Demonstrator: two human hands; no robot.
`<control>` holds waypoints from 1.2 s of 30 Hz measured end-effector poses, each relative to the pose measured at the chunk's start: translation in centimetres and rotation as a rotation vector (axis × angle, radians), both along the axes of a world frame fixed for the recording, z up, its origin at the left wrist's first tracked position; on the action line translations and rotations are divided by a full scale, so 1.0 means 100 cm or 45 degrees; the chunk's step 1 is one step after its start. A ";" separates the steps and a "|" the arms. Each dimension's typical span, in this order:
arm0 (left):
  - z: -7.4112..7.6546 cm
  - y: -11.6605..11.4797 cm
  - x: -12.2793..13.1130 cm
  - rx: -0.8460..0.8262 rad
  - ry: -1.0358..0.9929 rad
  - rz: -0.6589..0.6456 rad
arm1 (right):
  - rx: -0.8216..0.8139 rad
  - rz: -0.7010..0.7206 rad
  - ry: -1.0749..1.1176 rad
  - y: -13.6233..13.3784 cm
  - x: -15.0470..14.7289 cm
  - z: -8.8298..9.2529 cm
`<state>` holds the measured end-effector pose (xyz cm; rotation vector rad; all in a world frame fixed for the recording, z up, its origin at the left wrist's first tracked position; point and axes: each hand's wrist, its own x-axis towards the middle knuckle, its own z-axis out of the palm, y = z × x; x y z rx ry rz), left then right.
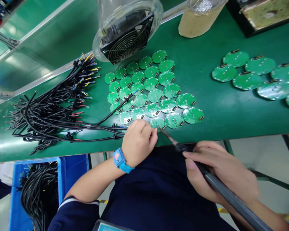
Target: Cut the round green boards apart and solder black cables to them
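Note:
My right hand [221, 170] is closed around a soldering iron [233, 197]. The iron's tip meets the edge of a round green circuit board [158, 123] in the front row, close to my left fingertips. My left hand [139, 136] is pinched at that same board, with a blue wrist strap on its wrist. Black cables [98, 126] run from the left and pass under this hand; their wire ends there are hidden by my fingers. Rows of similar round boards [155, 95] lie just beyond both hands. One cable [115, 109] lies across some of them.
A heap of black cables [55, 106] with bare coloured ends lies left. A fan in a clear hood [127, 38] stands behind the boards. More round boards [260, 65] lie right. A blue bin [60, 179] of cables stands below the table's front edge, near a tan container [197, 22] at the back.

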<state>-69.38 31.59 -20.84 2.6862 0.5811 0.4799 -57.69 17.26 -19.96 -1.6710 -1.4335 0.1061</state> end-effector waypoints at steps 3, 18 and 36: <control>0.001 -0.001 0.001 -0.001 0.016 0.017 | -0.022 0.005 -0.067 0.002 -0.002 0.005; 0.016 -0.005 0.009 0.015 0.297 0.113 | -0.025 -0.143 -0.115 0.001 -0.001 0.012; 0.024 0.003 0.012 -0.108 0.373 0.070 | -0.121 -0.264 0.390 -0.012 0.004 -0.002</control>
